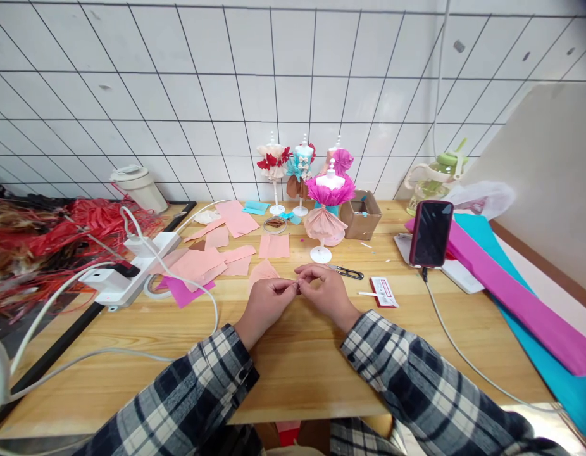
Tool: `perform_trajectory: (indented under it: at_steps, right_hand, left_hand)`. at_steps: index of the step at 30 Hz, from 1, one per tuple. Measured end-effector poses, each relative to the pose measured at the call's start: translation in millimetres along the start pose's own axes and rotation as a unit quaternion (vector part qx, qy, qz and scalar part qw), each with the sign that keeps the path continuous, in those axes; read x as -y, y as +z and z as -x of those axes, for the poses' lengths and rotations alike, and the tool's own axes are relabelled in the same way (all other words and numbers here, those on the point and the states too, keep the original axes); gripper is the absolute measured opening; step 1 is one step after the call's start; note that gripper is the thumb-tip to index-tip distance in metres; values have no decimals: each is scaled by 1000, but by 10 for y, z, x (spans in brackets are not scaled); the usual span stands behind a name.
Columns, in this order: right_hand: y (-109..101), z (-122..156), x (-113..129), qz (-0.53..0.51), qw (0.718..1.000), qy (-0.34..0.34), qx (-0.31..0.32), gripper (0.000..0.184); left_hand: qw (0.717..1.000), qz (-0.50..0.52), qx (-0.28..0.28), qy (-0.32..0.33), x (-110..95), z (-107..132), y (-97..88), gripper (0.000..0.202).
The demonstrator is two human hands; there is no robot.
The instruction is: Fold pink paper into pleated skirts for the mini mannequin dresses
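Note:
My left hand [269, 304] and my right hand [325, 288] meet over the middle of the wooden table, thumbs and fingertips pinched together. Whatever sits between the fingertips is too small to make out. Just beyond the left fingers lies a piece of pink crepe paper [263, 271]. Behind the right hand are small scissors or snips [346, 272] with dark handles. A miniature dress form [325, 221] in a magenta and pale pink paper dress stands past them. To the right of my right hand lies a small red and white packet [384, 292] with a white stick across it.
Three more dressed forms [274, 158] stand by the tiled wall beside a cardboard box [362, 215]. Pink paper pieces [198, 265], a tape roll [156, 288] and a power strip [136, 266] with cables lie left. Rightward are a propped phone [431, 234], a jug [435, 177] and paper sheets [521, 291].

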State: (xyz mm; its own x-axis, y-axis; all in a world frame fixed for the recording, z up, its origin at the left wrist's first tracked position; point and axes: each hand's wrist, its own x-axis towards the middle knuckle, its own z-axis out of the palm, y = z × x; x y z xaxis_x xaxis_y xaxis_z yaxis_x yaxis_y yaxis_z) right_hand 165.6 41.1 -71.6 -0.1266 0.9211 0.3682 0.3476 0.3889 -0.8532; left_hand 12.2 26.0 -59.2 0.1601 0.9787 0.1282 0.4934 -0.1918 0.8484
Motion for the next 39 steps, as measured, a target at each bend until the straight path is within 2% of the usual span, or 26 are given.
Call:
perform_trajectory:
  at_steps: [4, 11, 13, 16, 19, 24, 27, 33, 39]
  right_hand:
    - [-7, -20, 8, -96, 993, 71, 17, 8]
    - [9, -23, -19, -239, 960, 136, 45, 12]
    - [-1, -25, -25, -233, 963, 130, 43, 13]
    - [-32, -25, -9, -149, 986, 68, 28, 10]
    - [-54, -16, 28, -78, 997, 16, 18, 7]
    - [-17, 9, 52, -66, 997, 17, 22, 5]
    - [24, 9, 20, -107, 993, 48, 16, 5]
    - [14, -24, -13, -273, 952, 136, 30, 12]
    - [-68, -47, -11, -441, 865, 235, 46, 20]
  left_hand:
    - [1000, 15, -11, -7, -17, -9, -11, 23]
    - [998, 57, -6, 1, 0, -10, -7, 22]
    - [996, 83, 7, 10, 16, -7, -17, 24]
    - [992, 124, 30, 20, 42, -5, -35, 29]
    - [994, 111, 14, 12, 44, -3, -34, 28]
    - [999, 40, -21, 17, -3, 8, 6, 23]
    - [999, 33, -22, 21, -19, 9, 16, 23]
    - [997, 70, -29, 5, -17, -10, -11, 23]
    - [996, 87, -23, 18, 2, -11, -28, 20]
